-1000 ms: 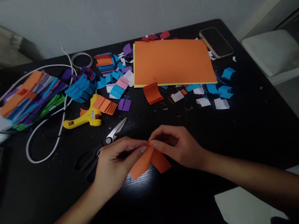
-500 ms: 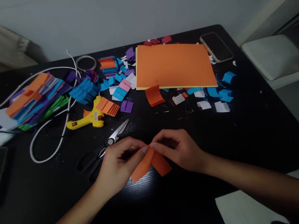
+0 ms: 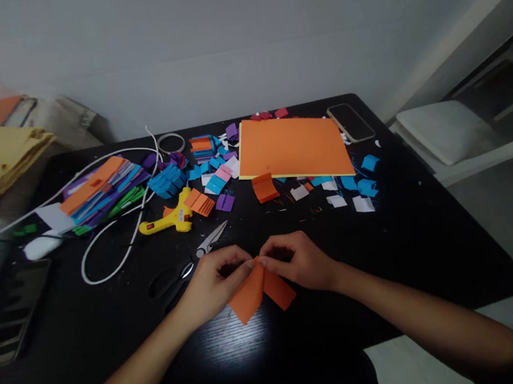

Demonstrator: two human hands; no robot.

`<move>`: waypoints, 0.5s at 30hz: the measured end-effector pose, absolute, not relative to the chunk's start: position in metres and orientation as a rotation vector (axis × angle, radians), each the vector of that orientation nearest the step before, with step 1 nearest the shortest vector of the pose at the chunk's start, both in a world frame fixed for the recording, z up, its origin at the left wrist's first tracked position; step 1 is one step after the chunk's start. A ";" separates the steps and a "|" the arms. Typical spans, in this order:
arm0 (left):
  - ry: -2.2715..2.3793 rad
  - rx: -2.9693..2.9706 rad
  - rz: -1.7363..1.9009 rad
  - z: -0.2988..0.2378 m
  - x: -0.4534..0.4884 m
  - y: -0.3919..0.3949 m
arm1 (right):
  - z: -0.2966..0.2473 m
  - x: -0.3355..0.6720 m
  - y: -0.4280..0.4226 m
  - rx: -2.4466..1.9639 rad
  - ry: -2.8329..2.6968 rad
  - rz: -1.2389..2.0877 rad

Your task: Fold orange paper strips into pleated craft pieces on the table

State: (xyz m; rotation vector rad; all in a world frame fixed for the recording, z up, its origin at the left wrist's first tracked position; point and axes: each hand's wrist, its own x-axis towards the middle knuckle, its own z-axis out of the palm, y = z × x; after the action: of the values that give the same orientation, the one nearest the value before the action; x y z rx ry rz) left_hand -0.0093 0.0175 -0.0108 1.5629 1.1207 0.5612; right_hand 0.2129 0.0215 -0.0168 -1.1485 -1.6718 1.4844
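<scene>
Between my two hands is a folded piece of orange paper (image 3: 249, 297), its two flaps spreading downward toward the table. My left hand (image 3: 218, 282) pinches its top edge between thumb and forefinger. Right beside that, my right hand (image 3: 301, 261) pinches the same top fold; the fingertips nearly meet. Scissors (image 3: 206, 242) with black handles lie just behind my left hand, partly covered by it. A curled orange paper piece (image 3: 265, 188) sits beyond my fingers, at the near edge of a large orange sheet (image 3: 295, 147).
A yellow glue gun (image 3: 179, 216), a looping white cable (image 3: 88, 272) and stacks of coloured paper strips (image 3: 99, 187) occupy the left. Blue and white scraps (image 3: 363, 204) lie at right, with a phone (image 3: 350, 123) behind. Another dark device (image 3: 14, 312) rests at far left.
The camera view has tilted up and shifted left, so the table sits lower in the picture. Both hands keep their pinch; the paper's left flap has turned slightly.
</scene>
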 end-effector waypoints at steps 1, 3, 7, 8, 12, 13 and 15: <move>1.117 1.578 0.578 -0.013 -0.010 0.018 | -0.017 0.213 0.021 -1.152 -1.676 1.469; 1.116 1.597 0.611 -0.017 -0.010 0.019 | -0.017 0.212 0.022 -1.158 -1.677 1.452; 1.116 1.615 0.660 -0.021 -0.009 0.019 | -0.018 0.212 0.024 -1.162 -1.665 1.442; 1.116 1.619 0.668 -0.022 -0.008 0.018 | -0.019 0.212 0.024 -1.162 -1.663 1.438; 1.118 1.635 0.684 -0.024 -0.008 0.018 | -0.021 0.212 0.025 -1.157 -1.659 1.434; 1.120 1.637 0.686 -0.025 -0.008 0.019 | -0.021 0.212 0.025 -1.158 -1.659 1.434; 1.123 1.636 0.685 -0.025 -0.008 0.019 | -0.021 0.211 0.024 -1.164 -1.658 1.429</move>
State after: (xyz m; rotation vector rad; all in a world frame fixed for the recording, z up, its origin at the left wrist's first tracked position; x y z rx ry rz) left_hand -0.0084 0.0192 -0.0251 1.6359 1.1229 0.6855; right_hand 0.2114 0.0241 -0.0209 -1.1636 -1.6584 1.4293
